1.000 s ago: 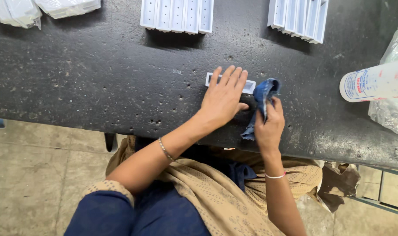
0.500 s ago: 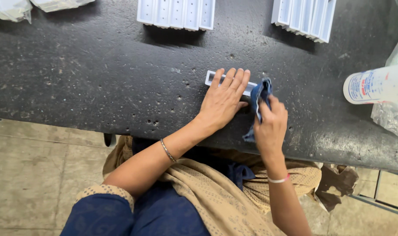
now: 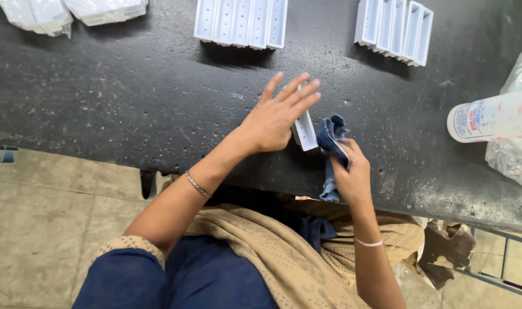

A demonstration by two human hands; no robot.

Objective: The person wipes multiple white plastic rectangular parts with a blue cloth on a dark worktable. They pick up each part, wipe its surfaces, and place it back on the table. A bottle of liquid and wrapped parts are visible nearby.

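Observation:
My left hand (image 3: 278,117) lies flat, fingers spread, on a small white plastic channel piece (image 3: 304,133) that rests on the black stone counter (image 3: 100,97). The piece points away from me, partly hidden under my palm. My right hand (image 3: 351,171) grips a bunched blue cloth (image 3: 331,136) just to the right of the piece, with the cloth's tail hanging over the counter's front edge.
Two rows of white channel pieces stand at the back, one row (image 3: 242,23) in the middle, another (image 3: 394,30) to the right. A white bottle (image 3: 490,117) lies on its side at right beside a clear plastic bag (image 3: 515,154). Bagged white parts (image 3: 72,11) sit at the far left.
The white piece has been turned from lying crosswise to pointing away from me. My left hand shifted up over it, and my right hand with the cloth drew slightly back from it.

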